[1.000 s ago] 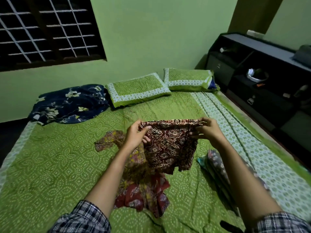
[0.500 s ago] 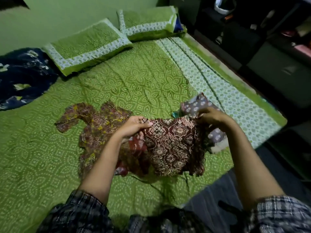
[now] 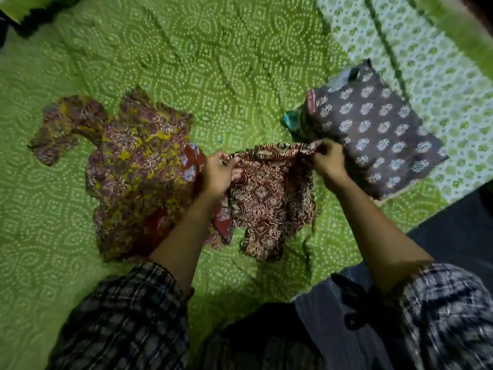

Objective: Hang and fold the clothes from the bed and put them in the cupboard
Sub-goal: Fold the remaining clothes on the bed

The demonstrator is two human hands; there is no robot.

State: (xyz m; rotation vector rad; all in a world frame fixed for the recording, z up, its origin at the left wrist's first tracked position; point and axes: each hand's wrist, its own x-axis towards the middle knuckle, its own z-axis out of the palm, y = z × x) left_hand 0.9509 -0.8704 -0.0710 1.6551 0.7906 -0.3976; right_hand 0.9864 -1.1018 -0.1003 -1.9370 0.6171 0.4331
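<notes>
Head cam: the maroon printed top (image 3: 269,198) was held up over the green bedsheet (image 3: 186,62) near the bed's edge. The left hand (image 3: 217,174) and right hand (image 3: 329,161) each pinched an end of its top hem, fingers curled tight on the cloth. It looked light, thin and floppy. I'd guess gripping both upper corners was the way to go, since it'd sag anywhere else.

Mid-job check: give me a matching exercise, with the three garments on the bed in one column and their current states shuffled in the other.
Garments:
1. maroon printed garment
2. yellow floral garment
3. grey white-motif garment

States:
A. folded flat on the green bedsheet
B. lying unfolded and rumpled
C. held by its top edge between the left hand and the right hand

Pairs: 1-C, 2-B, 3-A.
</notes>
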